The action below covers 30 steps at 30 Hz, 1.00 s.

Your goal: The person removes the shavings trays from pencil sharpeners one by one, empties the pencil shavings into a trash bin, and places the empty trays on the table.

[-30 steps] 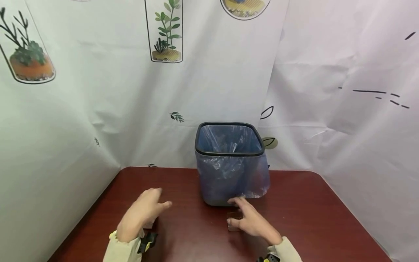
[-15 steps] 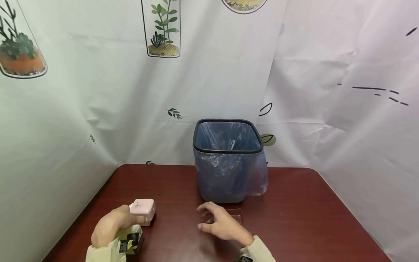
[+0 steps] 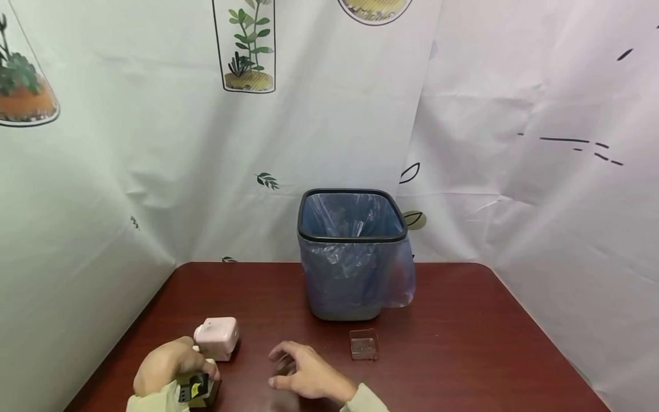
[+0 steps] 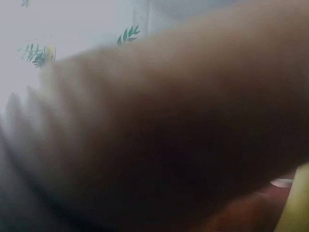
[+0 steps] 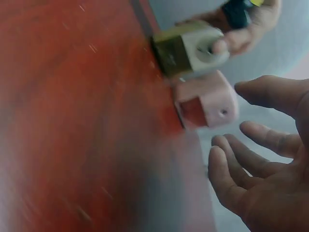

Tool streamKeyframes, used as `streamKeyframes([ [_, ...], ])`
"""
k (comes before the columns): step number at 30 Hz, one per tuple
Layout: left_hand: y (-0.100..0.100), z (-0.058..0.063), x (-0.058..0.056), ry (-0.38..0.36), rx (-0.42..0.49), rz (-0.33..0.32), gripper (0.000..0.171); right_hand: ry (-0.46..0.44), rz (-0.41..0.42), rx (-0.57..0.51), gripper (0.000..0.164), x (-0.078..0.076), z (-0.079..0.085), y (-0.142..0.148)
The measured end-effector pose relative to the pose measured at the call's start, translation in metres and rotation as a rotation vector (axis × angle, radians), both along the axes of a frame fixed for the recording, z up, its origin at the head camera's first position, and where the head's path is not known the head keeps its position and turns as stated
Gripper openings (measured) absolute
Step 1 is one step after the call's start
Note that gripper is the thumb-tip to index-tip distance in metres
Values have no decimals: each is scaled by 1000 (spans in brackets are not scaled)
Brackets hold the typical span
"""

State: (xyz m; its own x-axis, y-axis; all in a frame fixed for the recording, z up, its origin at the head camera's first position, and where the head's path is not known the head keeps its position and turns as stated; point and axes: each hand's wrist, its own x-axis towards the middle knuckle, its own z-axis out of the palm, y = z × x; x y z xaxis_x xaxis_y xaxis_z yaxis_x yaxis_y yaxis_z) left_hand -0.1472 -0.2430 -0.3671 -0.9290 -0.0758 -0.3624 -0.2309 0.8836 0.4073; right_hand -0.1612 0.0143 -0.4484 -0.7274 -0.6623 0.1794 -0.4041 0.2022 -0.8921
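At the front left, my left hand [image 3: 163, 365] grips a yellow-green box with a white face [image 5: 205, 48], which looks like a desktop pencil sharpener. Its thumb lies on the white face, beside a round part. Right behind it stands a similar pink sharpener [image 3: 218, 337], with a small hole in its front and an opening low down. My right hand [image 3: 311, 373] hovers to the right of both, fingers apart and loosely bent, holding nothing. A small clear plastic tray [image 3: 364, 347] lies beyond it on the right. The left wrist view is mostly blurred and dark.
A waste bin [image 3: 352, 274] with a bluish plastic liner stands at the back of the dark red table [image 3: 443, 366], behind the clear tray. White printed curtain [image 3: 329, 126] encloses the back and both sides.
My right hand has moved left, away from the clear tray, which now lies uncovered. My left hand has come down and nearer, past the pink sharpener, onto the yellow-green one.
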Motion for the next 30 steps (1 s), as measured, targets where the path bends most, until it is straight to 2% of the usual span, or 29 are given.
streamKeyframes([
  [7, 0, 1, 1, 39, 3, -38, 52, -45, -10, -30, 38, 7, -15, -8],
  [10, 4, 5, 3, 54, 1, -54, 48, -42, -21, -46, 40, 9, -15, -10],
  [15, 12, 13, 10, 49, 47, -32, 57, -55, -15, -51, 43, 13, -12, -12],
  [17, 18, 14, 12, 45, 69, -25, 59, -44, 0, -22, 45, 14, -11, -12],
  [22, 36, 19, 16, 59, 104, -35, 47, -15, 73, 28, 57, 15, -11, -10],
  [24, 44, 21, 17, 61, 104, -46, 41, -39, 92, 2, 61, 15, -11, -10],
  [27, 54, 24, 17, 59, 96, -66, 38, -14, 68, -30, 63, 15, -9, -11],
  [30, 63, 27, 15, 67, 80, -99, 43, 63, 14, -22, 58, 16, -8, -12],
])
